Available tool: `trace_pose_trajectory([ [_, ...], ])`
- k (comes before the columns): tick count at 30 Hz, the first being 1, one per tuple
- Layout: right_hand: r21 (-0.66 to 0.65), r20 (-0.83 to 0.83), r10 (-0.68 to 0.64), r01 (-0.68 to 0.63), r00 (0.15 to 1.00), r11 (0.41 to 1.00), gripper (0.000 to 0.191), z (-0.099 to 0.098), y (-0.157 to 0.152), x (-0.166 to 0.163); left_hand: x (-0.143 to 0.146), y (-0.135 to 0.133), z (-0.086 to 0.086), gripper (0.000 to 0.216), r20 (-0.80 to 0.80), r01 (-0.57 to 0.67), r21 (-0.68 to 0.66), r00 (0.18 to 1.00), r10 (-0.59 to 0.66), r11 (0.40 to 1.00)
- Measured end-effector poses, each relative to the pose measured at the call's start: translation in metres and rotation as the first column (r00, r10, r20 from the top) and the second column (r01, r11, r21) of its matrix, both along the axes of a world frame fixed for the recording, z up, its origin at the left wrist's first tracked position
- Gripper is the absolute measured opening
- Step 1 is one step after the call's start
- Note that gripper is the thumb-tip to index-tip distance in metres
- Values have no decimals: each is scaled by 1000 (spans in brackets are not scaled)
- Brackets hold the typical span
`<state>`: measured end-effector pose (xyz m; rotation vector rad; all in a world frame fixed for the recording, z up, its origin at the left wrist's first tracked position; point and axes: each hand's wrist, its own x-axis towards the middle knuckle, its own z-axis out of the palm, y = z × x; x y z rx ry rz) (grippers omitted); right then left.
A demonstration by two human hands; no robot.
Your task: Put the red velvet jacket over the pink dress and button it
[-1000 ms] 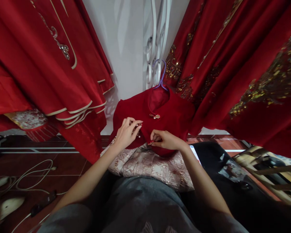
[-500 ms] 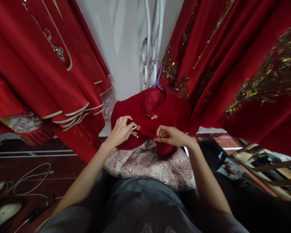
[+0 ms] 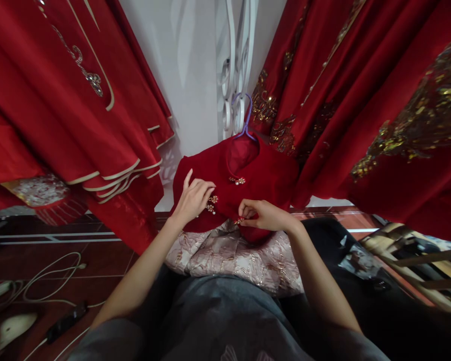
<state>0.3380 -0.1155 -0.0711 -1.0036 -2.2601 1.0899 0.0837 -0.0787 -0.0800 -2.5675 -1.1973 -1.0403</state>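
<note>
A small red velvet top (image 3: pixel 266 173) hangs on a purple hanger (image 3: pixel 244 123) in front of me, over a pale brocade skirt (image 3: pixel 240 258). Gold and pearl frog buttons (image 3: pixel 237 180) run down its front. My left hand (image 3: pixel 191 198) rests on the red fabric with its fingers bent, the fingertips touching a pearl button (image 3: pixel 211 203). My right hand (image 3: pixel 263 215) is closed in a pinch on a lower gold button (image 3: pixel 240 220) at the hem of the top.
Long red embroidered gowns (image 3: pixel 71 100) hang at the left, and more red gowns (image 3: pixel 361 100) at the right. A white scrolled metal rack (image 3: pixel 235 60) stands against the white wall. White cables (image 3: pixel 52 276) lie on the dark red floor at the left.
My left hand has opened its pinch and now lies flatter on the fabric beside the pearl button. My right hand has stayed pinched at the lower button.
</note>
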Motion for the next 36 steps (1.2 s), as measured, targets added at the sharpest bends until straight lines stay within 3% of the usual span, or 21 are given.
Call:
trace_pose_trajectory([
  [3, 7, -34, -38, 39, 999, 999, 21, 4, -3, -1, 18, 5, 13, 23, 56, -19, 22, 998, 17, 1000],
  [7, 26, -77, -87, 89, 993, 996, 15, 12, -6, 0, 50, 15, 29, 21, -107, 35, 108, 994, -23, 994],
  [10, 33, -85, -111, 115, 990, 993, 12, 16, -7, 5, 65, 23, 30, 15, -212, 43, 179, 977, -4, 983],
  [16, 41, -79, -160, 163, 984, 986, 16, 22, -6, 20, 66, 35, 30, 15, -334, 110, 260, 942, -17, 959],
  [23, 35, -70, -169, 172, 983, 985, 16, 24, -7, 21, 65, 38, 43, 20, -321, 247, 175, 929, -182, 953],
  [26, 42, -74, -161, 165, 984, 985, 16, 21, -6, 19, 66, 43, 44, 24, -386, 267, 226, 907, -166, 937],
  [32, -24, -63, -279, 278, 958, 960, 15, 6, 7, 16, 57, 49, 38, 25, -403, 209, 332, 913, -62, 920],
  [36, -69, -376, -401, 406, 835, 911, 28, 8, 24, -2, 52, 39, 37, 27, -229, -23, 326, 968, 102, 945],
])
